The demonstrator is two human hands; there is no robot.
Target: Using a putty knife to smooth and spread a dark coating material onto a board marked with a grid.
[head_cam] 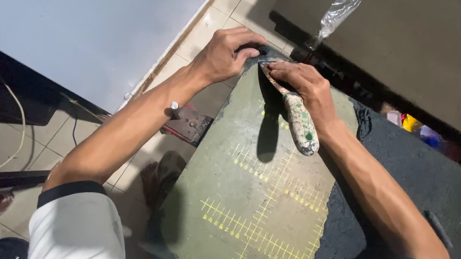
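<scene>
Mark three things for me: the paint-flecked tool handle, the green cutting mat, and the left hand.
tool handle (pixel 301 127), head view, middle of the speckled grip.
green cutting mat (pixel 245 206), head view, bare gridded surface.
left hand (pixel 224 53), head view, back of the hand.

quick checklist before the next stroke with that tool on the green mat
1. Right hand grips the paint-flecked tool handle: ok.
2. Left hand presses the dark piece at the far corner of the green cutting mat: ok.
3. Left fingertips clear of the tool tip: not ok, they sit right beside it.
4. Tool tip condition: cannot tell, hidden by the hands.
5. Mat lies flat on the dark surface: ok.
</scene>
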